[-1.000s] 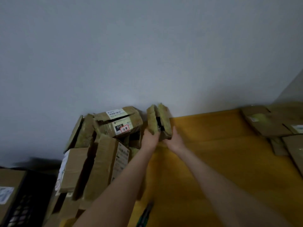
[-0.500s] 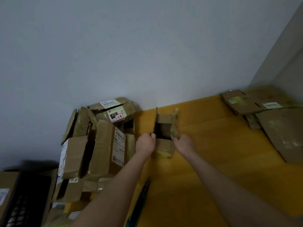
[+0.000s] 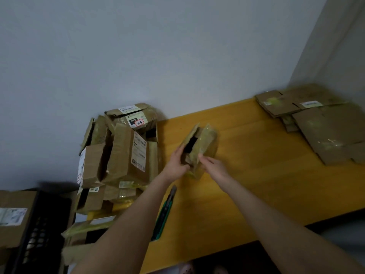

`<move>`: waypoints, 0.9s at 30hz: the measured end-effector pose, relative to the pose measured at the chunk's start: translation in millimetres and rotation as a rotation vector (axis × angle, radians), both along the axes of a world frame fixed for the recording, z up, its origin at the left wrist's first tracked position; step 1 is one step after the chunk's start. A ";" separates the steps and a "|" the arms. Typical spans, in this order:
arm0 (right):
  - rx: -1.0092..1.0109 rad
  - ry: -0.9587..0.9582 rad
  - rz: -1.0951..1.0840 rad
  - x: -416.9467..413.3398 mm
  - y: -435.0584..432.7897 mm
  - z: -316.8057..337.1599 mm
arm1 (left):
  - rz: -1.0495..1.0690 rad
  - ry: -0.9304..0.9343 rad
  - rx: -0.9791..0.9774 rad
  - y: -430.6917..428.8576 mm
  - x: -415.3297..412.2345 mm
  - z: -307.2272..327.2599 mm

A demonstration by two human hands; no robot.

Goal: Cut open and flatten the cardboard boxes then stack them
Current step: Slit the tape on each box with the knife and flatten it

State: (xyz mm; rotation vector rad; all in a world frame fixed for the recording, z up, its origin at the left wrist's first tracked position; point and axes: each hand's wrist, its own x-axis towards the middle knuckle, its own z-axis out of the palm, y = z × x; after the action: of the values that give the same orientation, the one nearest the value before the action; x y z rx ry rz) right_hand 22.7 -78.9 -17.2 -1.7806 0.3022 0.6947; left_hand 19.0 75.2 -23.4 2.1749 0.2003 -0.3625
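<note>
Two hands on the small box (image 3: 199, 147)?

Both. Held just over the yellow table (image 3: 256, 184), between the pile of boxes not yet flattened (image 3: 126, 151) and the flattened stack (image 3: 324, 127). Left hand (image 3: 175, 165) curled round the near left side, gripping. Right hand (image 3: 214, 168) with fingers stretched toward the taped flap, tips touching. Pinching or only resting, impossible to tell through the blur.

Open already?

Partly, judging by the dark gap on top. Plenty of tape across the right face.

Risks from here?

Tearing by hand against that tape. Likely a ragged rip, or a slip of the box out of a one-sided grip. Better to reach for the knife (image 3: 166, 206), lying on the table just beside the left forearm.

And with the knife?

Fingers across the cut line. Small box, little room. Worth shifting the gripping hand clear of the seam first.
</note>
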 end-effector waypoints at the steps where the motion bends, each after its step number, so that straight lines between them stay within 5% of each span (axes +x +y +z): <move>1: -0.015 -0.023 0.036 -1.6 2.1 -3.0 | 0.067 -0.052 0.091 0.6 -3.6 -1.3; 5: -0.314 -0.110 0.007 -9.4 4.4 -31.1 | 0.357 -0.015 0.337 7.4 -35.2 -18.4; 10: -0.380 0.018 0.178 -25.7 15.8 -70.6 | -0.005 0.403 0.641 15.4 -74.8 -64.0; 14: -0.310 0.145 0.234 -48.1 23.8 -92.0 | -0.069 0.417 0.749 20.0 -84.8 -79.6; 21: -0.145 0.434 0.179 -74.1 13.0 -75.4 | -0.172 0.318 0.479 -14.9 -79.7 -63.0; 27: 0.073 0.420 -0.195 -65.0 -11.5 -63.5 | -0.185 0.141 0.272 -53.9 -55.8 -40.2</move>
State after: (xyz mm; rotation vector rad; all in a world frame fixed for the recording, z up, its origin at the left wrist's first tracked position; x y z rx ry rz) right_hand -42.4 -90.4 -80.7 -1.5009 0.7142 0.9234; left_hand -36.8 21.3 -63.6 2.4450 0.1326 -0.6251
